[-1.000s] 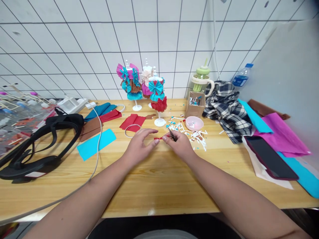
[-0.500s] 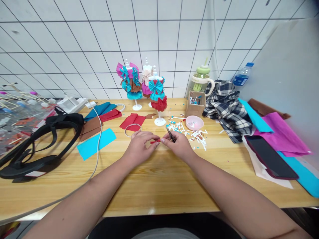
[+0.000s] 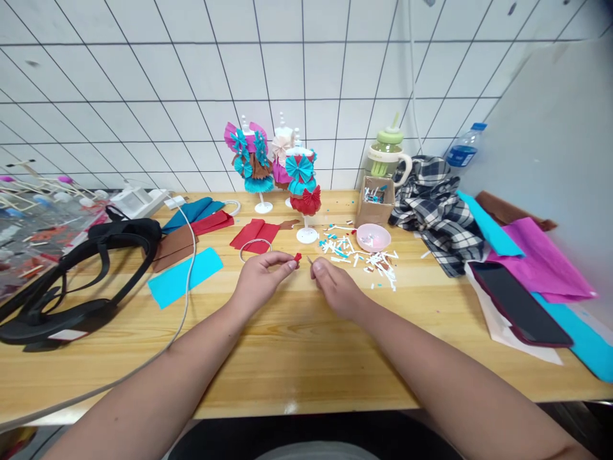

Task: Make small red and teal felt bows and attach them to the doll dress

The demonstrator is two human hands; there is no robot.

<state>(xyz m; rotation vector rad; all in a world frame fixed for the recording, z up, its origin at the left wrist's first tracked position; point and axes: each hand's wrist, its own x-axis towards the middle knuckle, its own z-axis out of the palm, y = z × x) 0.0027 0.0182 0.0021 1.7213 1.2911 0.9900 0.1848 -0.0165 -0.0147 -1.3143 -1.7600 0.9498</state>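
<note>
My left hand (image 3: 265,271) pinches a small red paper piece (image 3: 297,257) between thumb and forefinger. Just to its right, my right hand (image 3: 335,281) is closed around a small tool, probably tweezers (image 3: 310,260), whose tip points toward the red piece with a gap between them. Behind my hands stands a white mini mannequin (image 3: 307,235) dressed in turquoise and red pleated paper, with two more dressed mannequins behind it. White and blue paper scraps (image 3: 383,262) lie to the right, beside a pink dish (image 3: 373,237).
Red paper (image 3: 256,235), a wire ring, brown and turquoise sheets and a cable lie left, beside a black headset (image 3: 103,306). On the right are a small box (image 3: 375,207), a green-lidded bottle, plaid cloth (image 3: 426,198) and a phone (image 3: 522,303).
My hands have moved slightly apart. The red piece now sticks up from my left fingertips, and the dark tool in my right hand has turned so that its tip points left.
</note>
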